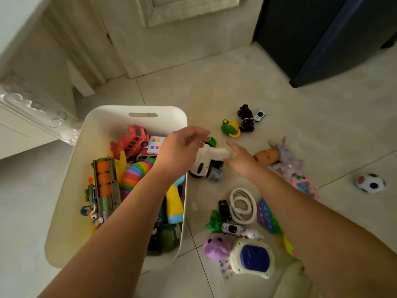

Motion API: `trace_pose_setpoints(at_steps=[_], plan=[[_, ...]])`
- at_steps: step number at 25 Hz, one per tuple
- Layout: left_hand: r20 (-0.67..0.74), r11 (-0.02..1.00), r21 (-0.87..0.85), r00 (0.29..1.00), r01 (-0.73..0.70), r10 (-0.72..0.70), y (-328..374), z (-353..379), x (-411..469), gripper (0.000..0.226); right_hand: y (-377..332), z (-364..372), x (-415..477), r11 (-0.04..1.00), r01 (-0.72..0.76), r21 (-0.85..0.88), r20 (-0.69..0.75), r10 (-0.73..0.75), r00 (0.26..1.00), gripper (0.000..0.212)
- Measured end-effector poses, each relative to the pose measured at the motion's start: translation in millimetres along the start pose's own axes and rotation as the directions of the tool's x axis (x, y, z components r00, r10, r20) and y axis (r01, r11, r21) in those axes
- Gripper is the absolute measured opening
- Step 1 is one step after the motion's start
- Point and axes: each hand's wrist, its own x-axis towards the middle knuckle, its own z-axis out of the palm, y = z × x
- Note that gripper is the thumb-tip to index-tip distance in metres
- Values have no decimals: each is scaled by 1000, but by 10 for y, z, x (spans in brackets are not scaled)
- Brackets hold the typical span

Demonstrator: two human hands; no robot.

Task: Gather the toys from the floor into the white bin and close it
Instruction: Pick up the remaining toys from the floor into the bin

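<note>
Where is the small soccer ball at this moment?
Head view: the soccer ball lies alone on the floor at the far right, past the pink toy and purple plush.

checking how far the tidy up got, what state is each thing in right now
white bin, open, no lid on, toys inside
red bus, in the bin
white toy, beside the bin, between both hands
left hand, fingers curled over the white toy, grip unclear
right hand, at its handle, grip unclear
soccer ball, on the floor, apart
white coil, on the floor
</note>
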Motion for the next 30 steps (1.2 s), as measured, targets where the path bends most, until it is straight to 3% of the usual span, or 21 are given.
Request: trace_pose_setpoints(at_steps=[3,5,8,10,12,14,16,18,20,23,26,28,30], plan=[[-1,987,-149,998,65,-66,-60,-51,152,33,62,203,233,991,21,-135,46,-15,999,71],[21,975,-200,996,92,-89,-73,-79,184,32,127,305,234,992,13,-128,-41,-18,999,61],[45,958,-254,991,130,-123,-68,-119,175,30,176,290,117,999,33,-31,-138,-37,990,47],[32,952,-273,990,141,-138,-47,-129,145,28,211,129,3,990,3,143,-134,17,991,47],[8,956,-266,992,127,-129,-11,-108,81,32,206,-140,-180,879,-48,474,-87,100,991,45],[-23,961,-248,991,121,-130,50,-84,-27,45,136,-472,-432,642,-34,766,-9,64,998,41],[-17,954,-266,989,139,-149,130,-84,-148,60,9,-759,-659,478,16,878,11,-54,999,40],[106,908,-376,982,187,-159,205,-114,-244,69,-196,-915,-839,428,63,902,19,-184,983,45],[213,840,-499,969,216,-122,247,-174,-313,57,-435,-918,-915,457,103,883,29,-273,962,42],[88,779,-602,984,176,-155,169,-331,-332,43,-755,-755,-835,557,163,814,20,-307,951,24],[-31,715,-684,974,144,-225,-119,-547,-267,41,-734,-503,-497,703,153,694,-98,-119,988,24],[-56,655,-742,961,142,-272,-323,-678,-202,51,-482,-249,-201,880,41,472,-163,41,986,24],[-64,621,-771,953,141,-295,-467,-778,-150,57,-163,78,57,978,-55,203,-90,75,993,27]])
